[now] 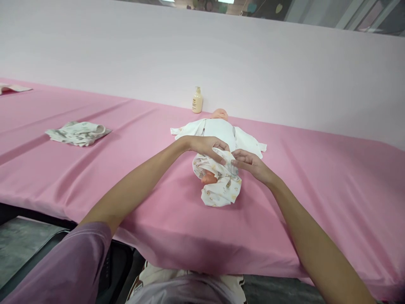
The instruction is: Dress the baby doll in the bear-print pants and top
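A baby doll (220, 113) lies on its back on the table, head towards the wall, with a white top (218, 130) spread out at its sleeves. White patterned baby pants (221, 192) are bunched around its legs, and a bare foot (209, 177) shows in one opening. My left hand (210, 147) is closed on the bunched upper part of the pants, thumb on the near side. From the other side, my right hand (251, 164) pinches the same cloth between thumb and fingers. Folds of cloth hide most of the doll's legs.
The table wears a pink cloth (142, 177) with loose creases. A cream pump bottle (197, 101) stands by the white wall (202, 55), near the doll's head. Folded light patterned clothing (77, 133) lies to the left. Another piece of cloth (14, 88) is at the far left edge.
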Motion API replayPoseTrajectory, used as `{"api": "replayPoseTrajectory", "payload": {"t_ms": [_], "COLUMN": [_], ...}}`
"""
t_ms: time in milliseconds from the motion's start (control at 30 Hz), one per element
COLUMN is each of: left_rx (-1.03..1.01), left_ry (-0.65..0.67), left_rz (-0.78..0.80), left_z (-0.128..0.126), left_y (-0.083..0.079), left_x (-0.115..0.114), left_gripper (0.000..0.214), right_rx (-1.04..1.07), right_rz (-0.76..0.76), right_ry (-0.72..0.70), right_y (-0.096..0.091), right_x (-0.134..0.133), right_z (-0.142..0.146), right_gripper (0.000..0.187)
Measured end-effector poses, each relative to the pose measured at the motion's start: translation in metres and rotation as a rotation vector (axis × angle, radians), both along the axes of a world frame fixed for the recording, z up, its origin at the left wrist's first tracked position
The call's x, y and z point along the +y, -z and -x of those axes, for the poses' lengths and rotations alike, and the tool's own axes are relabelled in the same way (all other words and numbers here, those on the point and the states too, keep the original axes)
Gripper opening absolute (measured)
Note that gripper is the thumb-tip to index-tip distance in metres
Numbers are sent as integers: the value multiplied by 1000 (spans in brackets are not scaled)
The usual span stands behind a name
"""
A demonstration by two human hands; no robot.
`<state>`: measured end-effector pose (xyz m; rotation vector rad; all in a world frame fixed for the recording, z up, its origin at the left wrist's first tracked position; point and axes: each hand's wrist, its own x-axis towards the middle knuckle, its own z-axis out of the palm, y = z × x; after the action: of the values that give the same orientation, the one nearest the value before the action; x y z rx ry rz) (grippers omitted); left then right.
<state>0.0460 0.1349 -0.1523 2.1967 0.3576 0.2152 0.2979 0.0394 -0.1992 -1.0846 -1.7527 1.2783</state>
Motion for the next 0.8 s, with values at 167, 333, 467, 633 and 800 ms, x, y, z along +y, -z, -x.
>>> {"api": "replayPoseTrajectory", "payload": {"t_ms": [167, 333, 467, 633, 800], "left_rx": [-2, 41, 177, 197, 67], "left_ry": [-11, -73, -50, -17, -25], "left_rz": [-40, 9, 44, 66, 108], "left_z": [-2, -1, -2, -3, 0], "left_y": [-1, -2, 1, -1, -8], "left_x": [-2, -6, -7, -11, -12], "left_gripper": [28, 31, 29, 20, 20], "right_rx": [-26, 225, 223, 173, 3], "right_rz": [-100, -85, -48, -111, -29], "right_ry": [-22, 70, 117, 105, -35], "right_y": [3, 17, 19, 13, 3], "right_x": [-4, -3, -5, -5, -8], "right_z": [0, 14, 25, 23, 11], "right_gripper": [35, 36, 41, 38, 37]}}
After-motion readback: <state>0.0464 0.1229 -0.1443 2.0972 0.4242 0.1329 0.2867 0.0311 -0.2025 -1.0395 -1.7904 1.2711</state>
